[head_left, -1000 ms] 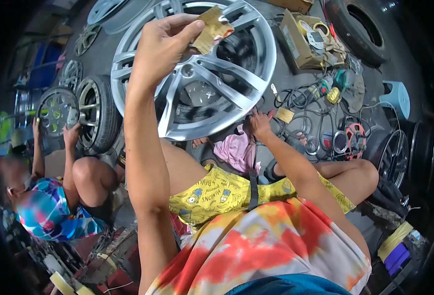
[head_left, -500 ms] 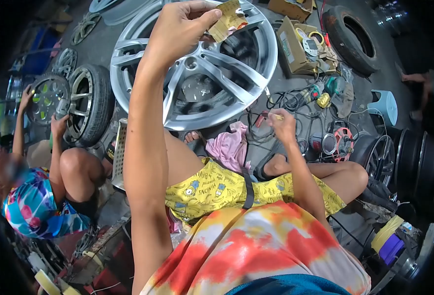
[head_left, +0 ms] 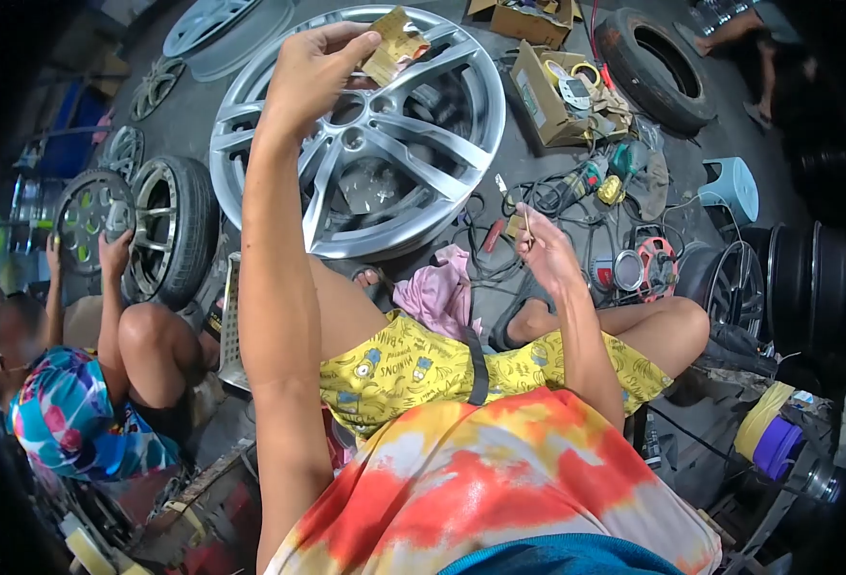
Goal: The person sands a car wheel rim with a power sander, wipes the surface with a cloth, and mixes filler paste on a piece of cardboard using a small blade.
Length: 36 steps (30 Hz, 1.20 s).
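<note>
A large silver alloy wheel rim lies in front of me at the upper middle. My left hand is raised over its upper left part, thumb and fingers pinching a worn yellow-brown piece of sandpaper. To the right of the rim, my right hand is held palm up over the floor, its fingers curled around a small thin object too small to name. Below the rim, a pink cloth lies between my legs.
A co-worker sits at the left, hands on another wheel beside a tyre. At the right are an open cardboard box, tangled cables with power tools, a loose tyre and a blue stool.
My right hand has risen from the floor beside the rim and turned palm up, now with a small thing in its fingers. My left hand still pinches the sandpaper above the rim.
</note>
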Available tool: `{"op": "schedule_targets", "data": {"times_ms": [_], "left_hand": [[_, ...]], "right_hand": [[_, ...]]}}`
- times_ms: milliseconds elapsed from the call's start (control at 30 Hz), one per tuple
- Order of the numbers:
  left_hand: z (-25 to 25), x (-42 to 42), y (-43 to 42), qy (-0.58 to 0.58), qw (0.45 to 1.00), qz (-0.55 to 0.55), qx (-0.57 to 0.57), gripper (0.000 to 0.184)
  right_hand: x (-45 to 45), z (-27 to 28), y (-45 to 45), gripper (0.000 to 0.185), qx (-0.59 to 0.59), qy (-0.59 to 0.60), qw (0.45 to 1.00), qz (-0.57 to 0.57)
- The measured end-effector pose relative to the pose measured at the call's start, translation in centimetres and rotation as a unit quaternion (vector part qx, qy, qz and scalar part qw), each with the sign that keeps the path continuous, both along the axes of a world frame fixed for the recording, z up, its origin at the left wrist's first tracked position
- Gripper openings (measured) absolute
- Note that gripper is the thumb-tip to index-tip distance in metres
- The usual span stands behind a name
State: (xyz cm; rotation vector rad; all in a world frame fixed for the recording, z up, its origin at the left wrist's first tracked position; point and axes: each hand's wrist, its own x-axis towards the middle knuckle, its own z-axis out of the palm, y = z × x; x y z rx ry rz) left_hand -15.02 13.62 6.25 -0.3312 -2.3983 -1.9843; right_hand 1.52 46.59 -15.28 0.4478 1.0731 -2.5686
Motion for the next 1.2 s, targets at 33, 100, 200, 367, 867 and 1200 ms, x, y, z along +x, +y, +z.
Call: {"op": "schedule_targets", "data": {"times_ms": [33,100,200,367,867,1200], "left_hand": [[0.1,0.0,-0.2,0.002,1.0,0.012,-0.008,0.038],[0.3,0.2,-0.4,0.008,0.999,0.03,-0.007,0.039],[0.2,-0.1,-0.8,-0.002,1.0,0.029,-0.002,0.039],[0.3,0.1,-0.8,-0.012,0.999,0.045,-0.007,0.039],[0.0,-0.2,-0.9,-0.01,0.999,0.035,-0.011,0.04],[0.0,-0.2,-0.9,0.001,0.999,0.032,-0.022,0.038]], "right_hand": [[-0.2,0.4,0.1,0.033,-0.001,0.001,1.0,-0.002],[-0.6,1.0,0.3,0.036,-0.049,0.03,0.998,0.014],[-1.3,1.9,0.8,0.034,-0.114,0.032,0.993,0.028],[-1.6,3.7,-0.1,0.028,0.003,0.043,0.999,0.005],[-1.0,5.2,-3.8,0.02,0.436,0.246,0.864,-0.039],[-1.1,5.3,-5.2,0.021,0.484,0.295,0.822,-0.064]]}}
